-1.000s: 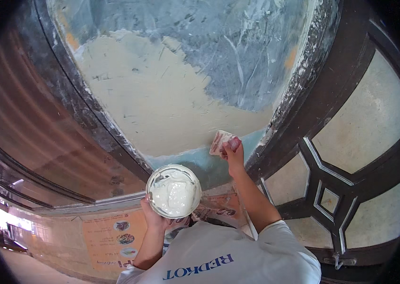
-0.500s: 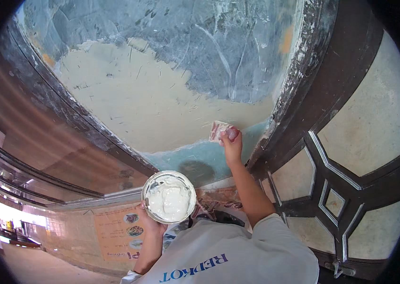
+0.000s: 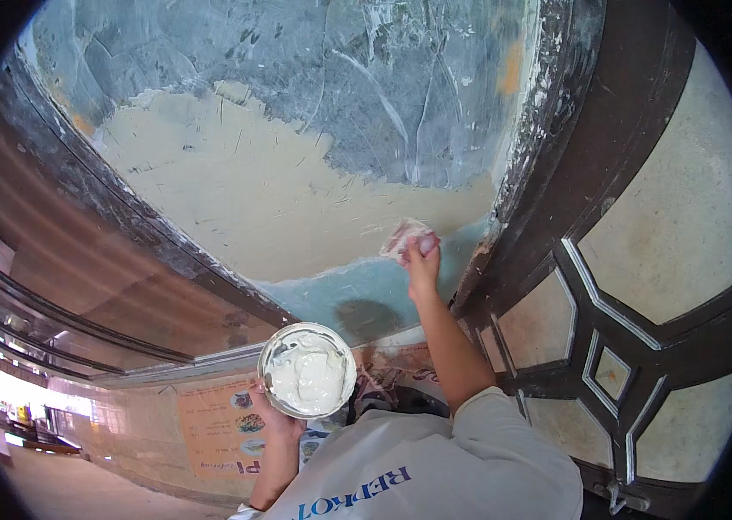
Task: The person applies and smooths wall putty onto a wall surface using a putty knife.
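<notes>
My right hand (image 3: 421, 260) presses a small flat putty scraper (image 3: 402, 236) against the wall (image 3: 314, 104), at the right edge of a cream putty patch (image 3: 271, 199) beside the dark frame. My left hand (image 3: 271, 418) holds a round metal bowl (image 3: 306, 370) of white putty from below, level and close to my chest. Blue-grey scraped paint covers the wall above the patch, and a pale blue strip (image 3: 357, 290) lies below it.
A dark wooden door frame (image 3: 557, 173) runs down the right of the wall, with a panelled door of frosted panes (image 3: 678, 234) beyond it. Brown shutter rails (image 3: 80, 277) curve along the left. A printed poster (image 3: 227, 425) hangs low on the wall.
My right hand has slid the scraper up and to the right along the wall toward the frame. The bowl in my left hand has stayed at about the same height.
</notes>
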Demonstrator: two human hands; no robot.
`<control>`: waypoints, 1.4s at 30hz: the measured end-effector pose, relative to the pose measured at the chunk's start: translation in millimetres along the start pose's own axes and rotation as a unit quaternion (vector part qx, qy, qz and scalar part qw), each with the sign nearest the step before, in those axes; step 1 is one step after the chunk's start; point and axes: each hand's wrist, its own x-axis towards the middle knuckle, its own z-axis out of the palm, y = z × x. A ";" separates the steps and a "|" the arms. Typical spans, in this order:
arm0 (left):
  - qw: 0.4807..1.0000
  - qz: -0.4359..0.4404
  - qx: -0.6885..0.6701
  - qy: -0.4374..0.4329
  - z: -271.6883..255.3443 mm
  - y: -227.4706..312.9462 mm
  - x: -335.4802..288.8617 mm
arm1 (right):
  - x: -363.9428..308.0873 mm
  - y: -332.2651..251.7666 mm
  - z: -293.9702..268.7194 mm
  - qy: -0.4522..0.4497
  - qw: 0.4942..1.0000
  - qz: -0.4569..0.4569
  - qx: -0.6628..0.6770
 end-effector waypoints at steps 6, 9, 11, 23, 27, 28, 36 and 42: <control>1.000 0.009 0.004 -0.001 9.4 1.6 -8.8 | -7.2 11.3 -28.1 0.026 0.989 0.104 0.101; 1.000 0.009 0.004 0.001 -0.2 -1.9 -7.7 | -10.9 0.9 -1.8 -0.053 0.998 0.023 -0.039; 1.000 0.006 0.005 0.005 3.4 -2.7 -8.6 | 0.6 5.3 -3.2 -0.061 0.996 0.006 -0.062; 1.000 0.003 0.027 0.010 -0.2 -5.9 -11.2 | -4.0 18.3 -16.4 -0.004 0.992 0.109 0.067; 1.000 0.003 0.022 0.009 8.0 -4.2 -13.4 | 13.7 19.1 -25.4 0.048 0.996 0.058 0.041; 1.000 0.000 0.026 0.003 11.2 -1.7 -15.3 | 16.0 24.8 -37.1 0.102 0.984 0.097 0.105; 0.999 -0.009 0.021 0.025 1.4 -3.3 -13.4 | -15.3 21.9 -19.0 0.040 0.994 0.085 0.064; 0.998 -0.023 0.041 0.038 5.6 0.3 -11.5 | 1.3 19.3 7.0 -0.002 0.965 -0.129 -0.230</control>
